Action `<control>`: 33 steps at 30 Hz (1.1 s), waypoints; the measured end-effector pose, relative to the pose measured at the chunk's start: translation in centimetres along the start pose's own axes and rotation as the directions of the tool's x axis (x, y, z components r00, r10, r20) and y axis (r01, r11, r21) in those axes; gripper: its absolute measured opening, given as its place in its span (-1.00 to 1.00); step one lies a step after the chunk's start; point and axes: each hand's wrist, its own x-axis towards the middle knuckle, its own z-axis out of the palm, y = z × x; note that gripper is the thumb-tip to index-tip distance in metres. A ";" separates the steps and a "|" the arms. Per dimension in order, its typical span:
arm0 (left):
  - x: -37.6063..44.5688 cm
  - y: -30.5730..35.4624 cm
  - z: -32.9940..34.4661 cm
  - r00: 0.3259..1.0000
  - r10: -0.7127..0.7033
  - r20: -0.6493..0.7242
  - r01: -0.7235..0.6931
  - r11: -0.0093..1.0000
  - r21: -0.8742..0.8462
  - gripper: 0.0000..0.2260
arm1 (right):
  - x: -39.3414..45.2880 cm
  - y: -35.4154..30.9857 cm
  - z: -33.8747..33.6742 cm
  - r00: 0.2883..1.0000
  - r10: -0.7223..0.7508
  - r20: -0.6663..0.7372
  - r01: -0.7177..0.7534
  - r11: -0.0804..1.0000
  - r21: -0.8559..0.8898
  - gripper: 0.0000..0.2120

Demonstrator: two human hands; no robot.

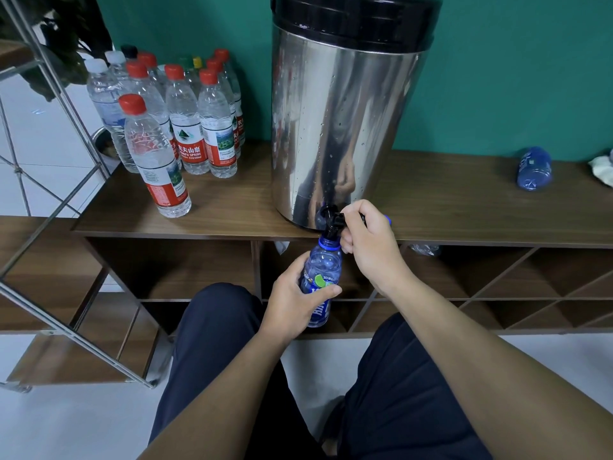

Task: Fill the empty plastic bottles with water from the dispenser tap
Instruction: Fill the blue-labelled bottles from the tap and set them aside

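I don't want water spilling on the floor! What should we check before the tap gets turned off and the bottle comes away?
1. Blue bottle mouth right under tap: ok.
2. Left hand grips the bottle firmly: ok.
3. Right hand holds the tap lever: ok.
4. Bottle upright: not ok, slightly tilted.
5. Water level near the top: cannot tell.
6. Blue cap nearby: ok, behind the right hand.

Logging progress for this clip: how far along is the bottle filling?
Done: capped bottles stand left of the dispenser. In hand: left hand holds a blue bottle under the tap; right hand works it. Left: another blue bottle lies on the shelf.
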 end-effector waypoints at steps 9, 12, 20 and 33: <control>0.0 -0.1 0.1 1.000 0.006 -0.003 -0.006 1.000 -0.009 -0.40 | -0.2 -0.3 0.2 1.000 0.019 -0.008 -0.018 0.999 0.031 -0.81; -0.1 0.1 0.1 1.000 0.003 0.000 -0.003 1.000 -0.005 -0.39 | -0.3 -0.3 0.2 1.000 0.016 -0.003 -0.016 1.000 0.027 -0.82; -0.2 0.1 0.1 1.000 0.005 -0.003 -0.005 1.000 -0.006 -0.41 | -0.2 -0.2 0.2 1.000 0.013 -0.011 -0.013 1.000 0.026 -0.77; -0.1 0.2 0.1 1.000 0.004 0.002 -0.004 1.000 0.007 -0.39 | -0.2 -0.2 0.1 1.000 0.018 -0.008 -0.018 1.000 0.018 -0.76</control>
